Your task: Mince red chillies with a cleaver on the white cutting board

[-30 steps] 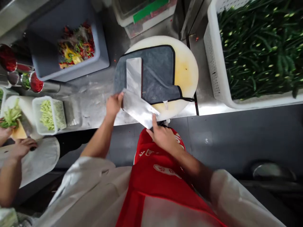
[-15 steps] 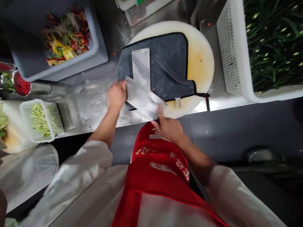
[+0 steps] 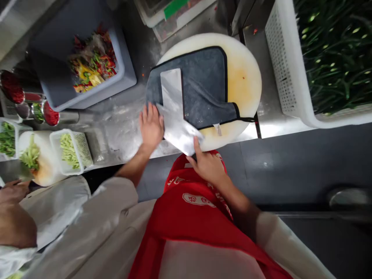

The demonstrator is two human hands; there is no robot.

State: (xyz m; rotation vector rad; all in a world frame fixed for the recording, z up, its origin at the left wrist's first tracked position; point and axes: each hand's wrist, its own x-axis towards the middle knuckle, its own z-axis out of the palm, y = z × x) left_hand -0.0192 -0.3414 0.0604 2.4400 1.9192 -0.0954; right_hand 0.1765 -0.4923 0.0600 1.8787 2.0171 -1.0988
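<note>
A dark grey cloth (image 3: pixel 203 85) with black edging lies over a round white cutting board (image 3: pixel 244 66). On the cloth rests a light rectangular steel blade or stone (image 3: pixel 172 87). Across its lower end lies a cleaver (image 3: pixel 180 131) with a shiny wide blade. My right hand (image 3: pixel 209 166) grips the cleaver near its handle end, index finger along the blade. My left hand (image 3: pixel 152 126) is flat with fingers spread at the blade's left end, touching or just beside it.
At the upper left stands a grey bin (image 3: pixel 124 73) with pepper scraps. White baskets, one with cut green stalks (image 3: pixel 69 151), stand left, near a co-worker's hand (image 3: pixel 13 193). A large white basket (image 3: pixel 283 73) of greens is on the right.
My left hand has gone from closed fingers at the blade's corner to spread fingers. The view has shifted, bringing more of the left side and a co-worker's arm into sight.
</note>
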